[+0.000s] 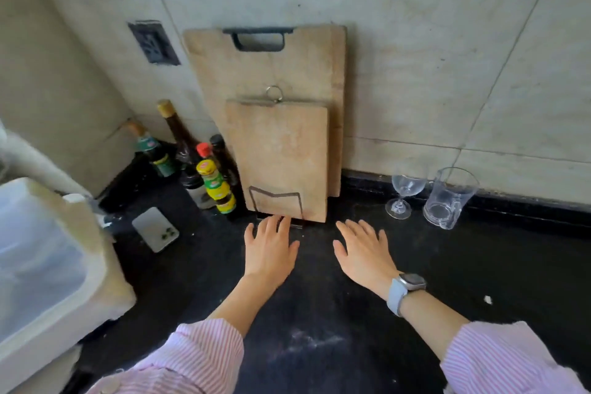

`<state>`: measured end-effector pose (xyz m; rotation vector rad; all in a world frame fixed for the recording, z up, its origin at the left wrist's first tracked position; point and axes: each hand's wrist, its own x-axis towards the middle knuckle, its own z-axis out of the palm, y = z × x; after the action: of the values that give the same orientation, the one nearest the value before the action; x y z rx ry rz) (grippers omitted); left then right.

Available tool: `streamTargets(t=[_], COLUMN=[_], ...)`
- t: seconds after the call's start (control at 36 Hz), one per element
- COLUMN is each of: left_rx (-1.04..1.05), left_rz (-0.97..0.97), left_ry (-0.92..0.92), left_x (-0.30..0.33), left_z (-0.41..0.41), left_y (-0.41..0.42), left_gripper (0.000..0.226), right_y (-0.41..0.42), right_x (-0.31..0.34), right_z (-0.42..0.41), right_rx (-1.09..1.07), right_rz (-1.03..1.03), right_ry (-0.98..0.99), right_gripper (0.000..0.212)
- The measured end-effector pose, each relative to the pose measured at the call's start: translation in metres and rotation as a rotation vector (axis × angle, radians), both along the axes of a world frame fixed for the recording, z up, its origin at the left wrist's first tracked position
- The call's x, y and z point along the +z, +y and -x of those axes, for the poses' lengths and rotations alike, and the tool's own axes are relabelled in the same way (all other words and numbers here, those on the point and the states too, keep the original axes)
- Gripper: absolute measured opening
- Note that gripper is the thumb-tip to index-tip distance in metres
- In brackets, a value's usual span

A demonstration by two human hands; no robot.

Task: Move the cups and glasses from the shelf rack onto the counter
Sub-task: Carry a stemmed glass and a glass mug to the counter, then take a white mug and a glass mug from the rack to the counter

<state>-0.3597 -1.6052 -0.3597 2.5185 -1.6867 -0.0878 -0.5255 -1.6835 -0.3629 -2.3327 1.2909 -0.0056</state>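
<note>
A clear wine glass (403, 195) stands upright on the black counter (479, 265) near the back wall at the right. Beside it, further right, stands a clear glass mug (447, 198) with a handle at its lower side. My left hand (270, 249) lies flat, palm down, on the counter in front of the cutting boards, fingers straight, holding nothing. My right hand (364, 253) lies flat beside it, fingers spread, with a watch on the wrist. Both hands are well left of the glasses. No shelf rack is in view.
Two wooden cutting boards (278, 125) lean on the wall in a wire stand (275, 201). Several sauce bottles (208, 169) crowd the corner to their left. A phone (155, 229) lies on the counter. A white plastic bin (48, 265) fills the left edge.
</note>
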Motion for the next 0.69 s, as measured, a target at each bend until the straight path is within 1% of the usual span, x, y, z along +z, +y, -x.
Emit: streamTargets(t=[0.06,0.17,0.25,0.31,0.44,0.53,0.69], left_rx=[0.078,0.273,0.434,0.539,0.776,0.939,1.250], left_rz=[0.027,0.103,0.151,0.171,0.204,0.233,0.276], left_ry=[-0.025,-0.077,-0.121,-0.152,-0.269,-0.297,-0.369], left_x=[0.022,0.066,0.097,0.114,0.151,0.172,0.208], left_z=[-0.030,-0.081,-0.099,-0.103,-0.092,-0.074,-0.022], left_y=[0.045,0.162,0.267,0.342,0.537,0.650,0.844], left_gripper=[0.053,0.048,0.043,0.044,0.046,0.044,0.045], right_y=[0.029,0.110,0.193,0.257,0.431,0.531,0.715], right_x=[0.018,0.057,0.088,0.108,0.152,0.172,0.205], right_z=[-0.036,-0.104,-0.145,-0.167,-0.202,-0.214,-0.223], right_rx=[0.128,0.352,0.516,0.625,0.870,1.039,1.356], right_rz=[0.035,0.066,0.109,0.134,0.152,0.162,0.133], right_ry=[-0.054,-0.170,-0.246,-0.297,-0.375,-0.444,-0.541], right_gripper=[0.047,0.044,0.042,0.040,0.038,0.037,0.036])
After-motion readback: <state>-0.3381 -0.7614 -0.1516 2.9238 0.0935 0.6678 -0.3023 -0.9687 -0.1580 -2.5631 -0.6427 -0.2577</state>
